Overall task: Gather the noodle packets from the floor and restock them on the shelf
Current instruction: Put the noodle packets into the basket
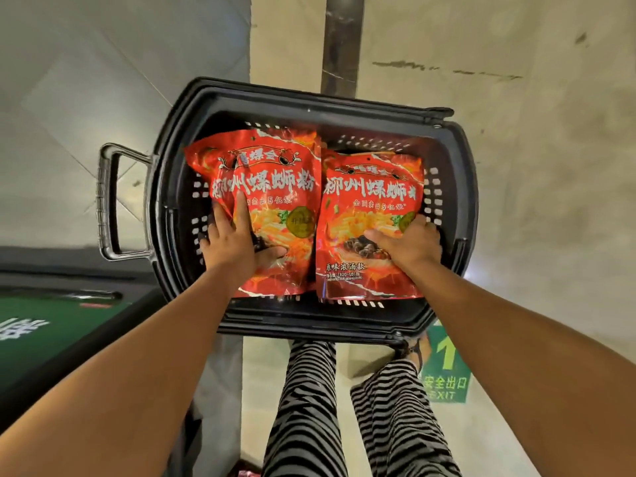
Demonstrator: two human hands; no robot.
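Two red noodle packets lie side by side in a black plastic shopping basket (457,187) on the floor. My left hand (237,242) lies on the left packet (272,187); its fingers are spread on the packet's front and the thumb points right across it. My right hand (409,244) grips the right packet (368,201) at its right edge, thumb on the front and fingers curled behind it. More packets seem to lie under the right one, mostly hidden.
The basket's grey pull handle (108,201) sticks out to the left. A dark green-topped unit (51,332) stands at lower left. My striped trouser legs (309,407) are below the basket. A green exit sign (447,370) is stuck on the floor at right.
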